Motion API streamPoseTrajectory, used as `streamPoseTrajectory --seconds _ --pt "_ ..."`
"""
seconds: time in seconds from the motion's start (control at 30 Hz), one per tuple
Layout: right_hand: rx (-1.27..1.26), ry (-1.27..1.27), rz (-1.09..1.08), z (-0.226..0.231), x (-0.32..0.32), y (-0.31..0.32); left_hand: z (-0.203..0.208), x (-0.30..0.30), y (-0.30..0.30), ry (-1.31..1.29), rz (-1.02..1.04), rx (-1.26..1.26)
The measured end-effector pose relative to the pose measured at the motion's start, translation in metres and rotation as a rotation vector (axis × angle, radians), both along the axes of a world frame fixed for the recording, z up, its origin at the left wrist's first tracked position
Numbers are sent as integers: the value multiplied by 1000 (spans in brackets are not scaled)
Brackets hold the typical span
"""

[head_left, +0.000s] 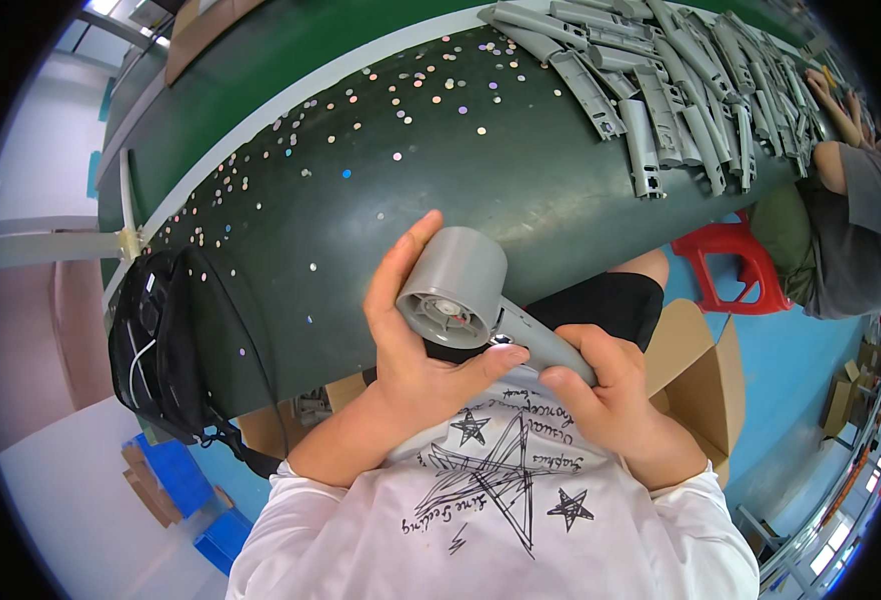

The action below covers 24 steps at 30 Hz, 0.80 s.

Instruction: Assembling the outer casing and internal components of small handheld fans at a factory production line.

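Observation:
Between my two hands is a grey plastic handheld fan, tilted, with its wide round head up and to the left. Vanes and a bit of red wire show inside the open end of the head. My left hand cups the head from the left, the thumb pressing where head and handle meet. My right hand is closed round the lower end of the handle, which slants down to the right.
Grey handle shells lie piled at the table's far right. Small round stickers dot the dark green tabletop. A black bag stands at the left edge. Right are a cardboard box, a red stool and a co-worker.

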State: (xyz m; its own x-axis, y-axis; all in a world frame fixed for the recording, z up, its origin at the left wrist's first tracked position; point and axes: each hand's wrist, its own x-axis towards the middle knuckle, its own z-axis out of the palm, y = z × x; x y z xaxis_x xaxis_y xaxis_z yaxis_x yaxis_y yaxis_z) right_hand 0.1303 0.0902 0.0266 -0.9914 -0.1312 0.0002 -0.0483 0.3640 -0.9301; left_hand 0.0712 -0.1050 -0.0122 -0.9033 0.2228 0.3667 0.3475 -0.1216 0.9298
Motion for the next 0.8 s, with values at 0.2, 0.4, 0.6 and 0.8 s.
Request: streamPoseTrajectory --seconds 0.2,0.4,0.6,0.8 --pt "-13 28 83 -3 4 6 2 -3 -2 65 -3 -117" --pt "-252 -207 63 -4 7 7 7 -6 -2 -13 -42 -120" --pt "-515 -467 73 -10 11 8 16 -12 1 10 -90 -174" --pt "-826 -511 103 -20 23 -7 22 -16 3 25 -191 -219"
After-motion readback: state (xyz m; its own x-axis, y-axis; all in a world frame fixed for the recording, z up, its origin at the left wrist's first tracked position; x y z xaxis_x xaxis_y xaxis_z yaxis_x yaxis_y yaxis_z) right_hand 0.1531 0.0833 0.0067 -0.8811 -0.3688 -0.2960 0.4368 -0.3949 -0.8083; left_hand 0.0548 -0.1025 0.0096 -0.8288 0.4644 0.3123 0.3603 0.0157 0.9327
